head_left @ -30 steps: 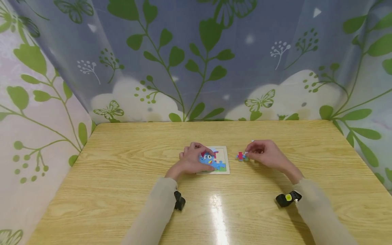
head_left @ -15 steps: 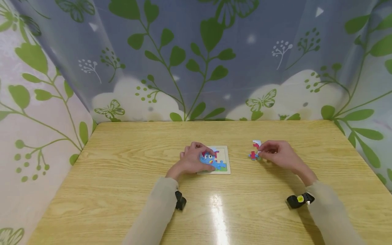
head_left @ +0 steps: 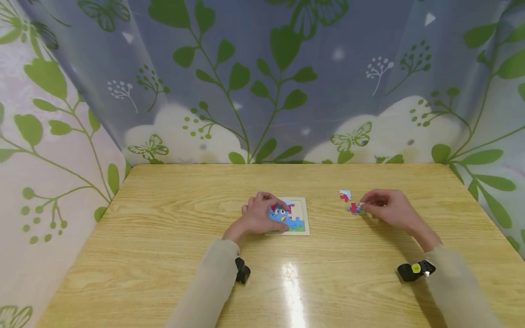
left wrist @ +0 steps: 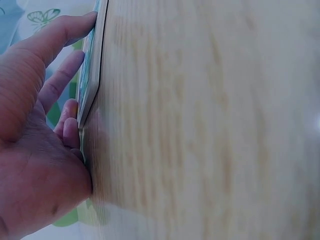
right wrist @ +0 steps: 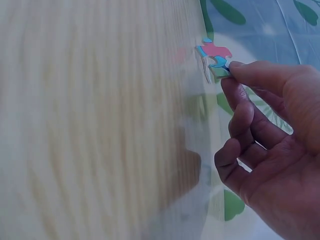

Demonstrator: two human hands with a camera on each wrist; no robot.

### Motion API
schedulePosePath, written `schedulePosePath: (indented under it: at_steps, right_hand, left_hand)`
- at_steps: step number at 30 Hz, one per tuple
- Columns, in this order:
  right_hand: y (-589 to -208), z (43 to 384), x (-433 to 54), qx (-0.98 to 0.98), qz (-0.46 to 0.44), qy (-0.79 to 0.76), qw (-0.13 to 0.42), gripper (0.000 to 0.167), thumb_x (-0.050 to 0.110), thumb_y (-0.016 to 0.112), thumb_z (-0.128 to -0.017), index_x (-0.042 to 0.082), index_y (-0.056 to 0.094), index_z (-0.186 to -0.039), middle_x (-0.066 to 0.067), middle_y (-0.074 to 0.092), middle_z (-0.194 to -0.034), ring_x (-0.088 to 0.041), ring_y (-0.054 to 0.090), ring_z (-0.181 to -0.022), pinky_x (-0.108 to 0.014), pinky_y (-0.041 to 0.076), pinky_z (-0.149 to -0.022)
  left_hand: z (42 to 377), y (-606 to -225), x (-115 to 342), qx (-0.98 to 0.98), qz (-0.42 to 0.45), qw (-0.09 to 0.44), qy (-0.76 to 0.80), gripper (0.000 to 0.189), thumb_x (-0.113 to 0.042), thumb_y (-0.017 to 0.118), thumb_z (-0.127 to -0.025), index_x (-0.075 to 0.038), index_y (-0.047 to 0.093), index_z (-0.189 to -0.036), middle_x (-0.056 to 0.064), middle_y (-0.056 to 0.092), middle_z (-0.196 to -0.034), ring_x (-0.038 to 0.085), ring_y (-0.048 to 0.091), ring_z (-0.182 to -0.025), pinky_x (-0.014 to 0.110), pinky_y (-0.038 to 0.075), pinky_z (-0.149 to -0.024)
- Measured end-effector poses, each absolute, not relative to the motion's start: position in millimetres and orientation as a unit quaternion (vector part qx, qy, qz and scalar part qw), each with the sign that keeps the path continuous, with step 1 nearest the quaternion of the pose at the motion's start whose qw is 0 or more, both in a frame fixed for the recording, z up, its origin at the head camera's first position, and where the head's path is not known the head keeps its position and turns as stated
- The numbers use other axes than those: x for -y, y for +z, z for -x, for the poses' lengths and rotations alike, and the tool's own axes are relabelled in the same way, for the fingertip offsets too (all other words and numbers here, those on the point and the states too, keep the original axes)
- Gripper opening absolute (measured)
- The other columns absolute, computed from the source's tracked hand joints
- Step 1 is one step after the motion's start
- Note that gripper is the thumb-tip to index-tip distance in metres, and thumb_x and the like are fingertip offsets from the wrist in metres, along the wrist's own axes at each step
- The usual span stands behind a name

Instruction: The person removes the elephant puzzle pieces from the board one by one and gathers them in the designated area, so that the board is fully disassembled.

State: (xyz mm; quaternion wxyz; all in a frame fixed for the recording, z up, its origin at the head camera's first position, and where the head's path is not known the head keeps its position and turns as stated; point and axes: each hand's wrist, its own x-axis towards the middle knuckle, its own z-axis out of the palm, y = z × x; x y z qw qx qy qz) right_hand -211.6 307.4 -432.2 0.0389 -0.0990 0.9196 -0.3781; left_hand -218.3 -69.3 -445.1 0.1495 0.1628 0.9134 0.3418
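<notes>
My left hand (head_left: 262,215) lies over the left side of a small jigsaw puzzle in a pale wooden tray (head_left: 306,218). Its thumb and index fingertips rest on the blue cartoon face (head_left: 280,215). A bare gap shows at the puzzle's upper right. In the left wrist view the thumb (left wrist: 62,36) presses on the tray at its edge. To the right, my right hand (head_left: 387,207) pinches a red, blue and green puzzle piece (head_left: 353,208) between thumb and index finger. The same piece (right wrist: 216,52) juts from the fingertips in the right wrist view, low over the table.
A loose red and white puzzle piece (head_left: 346,194) lies just beyond the pinched one. Everything stands on a wood-grain table (head_left: 164,255), whose far edge meets a leaf-patterned curtain (head_left: 266,114). Both wrists carry black strapped devices (head_left: 410,272).
My right hand has moved right, away from the tray, with the pinched puzzle piece. The loose red and white piece has come into full view. The left hand stays on the puzzle.
</notes>
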Motion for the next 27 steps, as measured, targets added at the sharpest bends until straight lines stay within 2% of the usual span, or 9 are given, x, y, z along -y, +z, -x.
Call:
schedulePosePath:
  at_steps: [16,27]
  right_hand:
    - [-430,227,-331,-0.930,0.075,-0.360,0.025,0.025,0.021,0.068,-0.099,0.001,0.072,-0.114,-0.019,0.075,-0.106,-0.002,0.063,-0.079,-0.023,0.050,-0.067]
    - [-435,238,-337,-0.929,0.067,-0.364,0.021,0.026,0.020,0.067,-0.100,-0.001,0.071,-0.115,-0.021,0.075,-0.107,-0.001,0.062,-0.076,-0.023,0.050,-0.064]
  left_hand:
    - [219,-445,69,-0.915,-0.157,0.154,0.337,0.039,-0.042,0.085,-0.080,-0.040,0.071,-0.116,0.003,0.040,-0.144,0.031,0.035,-0.125,0.041,0.023,-0.084]
    - [218,-444,69,-0.916,-0.157,0.154,0.336,0.039,-0.041,0.085,-0.081,-0.039,0.070,-0.117,0.004,0.040,-0.145,0.032,0.034,-0.126,0.042,0.023,-0.086]
